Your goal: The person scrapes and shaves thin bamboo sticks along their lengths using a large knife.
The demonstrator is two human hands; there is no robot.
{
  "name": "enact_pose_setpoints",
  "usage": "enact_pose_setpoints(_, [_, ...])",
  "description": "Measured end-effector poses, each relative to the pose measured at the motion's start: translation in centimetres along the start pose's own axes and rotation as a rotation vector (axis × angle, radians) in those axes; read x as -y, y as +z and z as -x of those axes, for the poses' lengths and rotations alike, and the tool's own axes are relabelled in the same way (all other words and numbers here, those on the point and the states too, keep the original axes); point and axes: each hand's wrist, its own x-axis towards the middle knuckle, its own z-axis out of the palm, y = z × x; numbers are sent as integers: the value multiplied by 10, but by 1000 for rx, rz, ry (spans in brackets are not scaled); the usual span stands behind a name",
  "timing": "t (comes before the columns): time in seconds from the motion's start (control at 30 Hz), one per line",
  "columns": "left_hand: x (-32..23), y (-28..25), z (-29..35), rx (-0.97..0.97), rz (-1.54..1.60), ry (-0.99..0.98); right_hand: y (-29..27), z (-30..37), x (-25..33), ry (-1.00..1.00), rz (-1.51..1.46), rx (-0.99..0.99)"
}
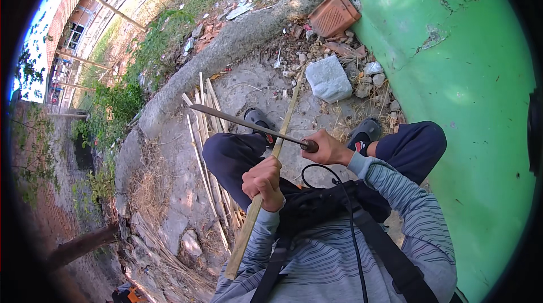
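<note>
Strip of pale wood sits at centre, slanting from one o'clock down to between six and seven. Left hand: fingers wrapped firmly round the strip, apparently to steady it, with the free length beyond leaving room for the blade. Right hand, towards four o'clock: clenched on the dark handle of a long knife, blade aimed near ten o'clock. Blade crosses the strip above the left hand, presumably to keep the edge off the fingers; contact cannot be confirmed. Loose strips lie lengthwise together at nine to ten o'clock, likely for easy reach. White block rests between one and two o'clock; green wall stands at three.
</note>
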Motion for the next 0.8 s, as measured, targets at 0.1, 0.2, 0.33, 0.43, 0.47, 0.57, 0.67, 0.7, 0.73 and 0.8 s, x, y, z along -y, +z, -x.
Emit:
enact_pose_setpoints(0.1, [3, -3, 3, -24, 2, -4, 8, -10, -42, 89, 97, -162])
enact_pose_setpoints(0.2, [2, -3, 8, -42, 9, 1, 6, -13, -57, 168, 110, -171])
enact_pose_setpoints(0.33, [6, -1, 4, -56, 21, 41, 12, -13, -44, 83, 112, -121])
enact_pose_setpoints(0.43, [5, 0, 2, -75, 43, 64, 11, -19, -59, 73, 107, -112])
enact_pose_setpoints(0.47, [6, 1, 1, -78, 47, 64, 11, -24, -73, 134, 130, -170])
enact_pose_setpoints(0.57, [6, -4, 6, -70, 61, 51, 13, -35, -104, 224, 135, -272])
enact_pose_setpoints(0.67, [7, -7, 7, -105, 60, 60, 17, -31, -93, 170, 111, -227])
enact_pose_setpoints(0.7, [7, -7, 7, -108, 61, 61, 18, -30, -88, 170, 114, -225])
enact_pose_setpoints(0.73, [6, -7, 5, -120, 56, 56, 19, -29, -82, 116, 102, -190])
enact_pose_setpoints(0.8, [4, -9, 7, -137, 49, 53, 20, -34, -82, 92, 125, -156])
